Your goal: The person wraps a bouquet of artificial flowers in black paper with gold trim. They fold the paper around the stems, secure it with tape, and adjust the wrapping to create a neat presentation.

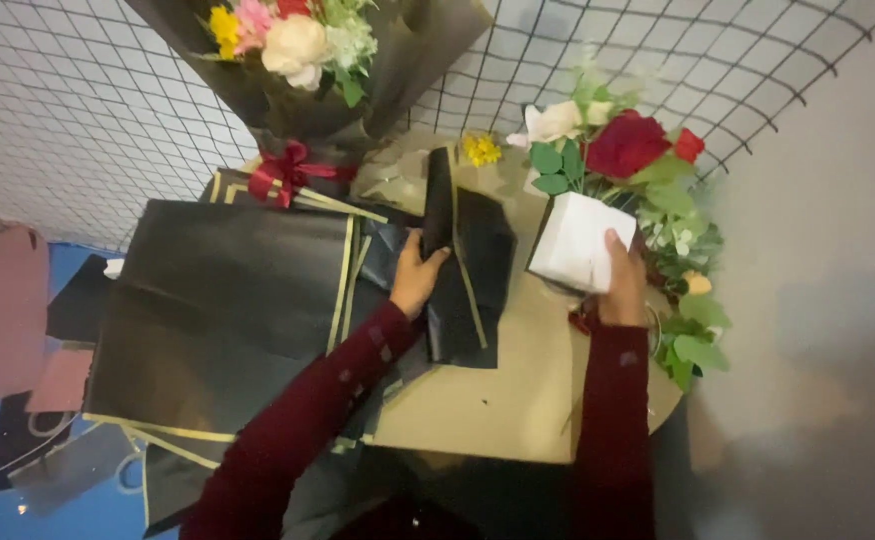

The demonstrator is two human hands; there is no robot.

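- Now the left hand (416, 275) pinches a folded black sheet (463, 265) with a thin gold edge, thumb on top and fingers curled under it. The sheet stands up on the tan table (518, 400), near the middle.
- The right hand (623, 290) is wrapped around a white paper wrap (576, 240). The fingers are closed on its lower side. The wrap holds a small bunch of flowers (626, 143) with a red rose, a pale rose and green leaves. It sits at the right side of the table, close to the grey wall (818, 250).
- A pile of big black sheets (228, 300) with gold edges lies to the left and hangs over the table edge.
- A finished bouquet (298, 45) in dark paper with a red ribbon (288, 172) leans on the wire grid (78, 90) at the back. A little yellow flower (481, 149) lies near it.
- The black sheet looks thin and slippery. I think it could slide out of the pinch or get a bad crease if squeezed hard.
- The flower bunch leans to the right. If the grip loosens, it could tip over, and the leaves could get bent against the wall.
- The big pile could slide off the table if an arm bumps it.
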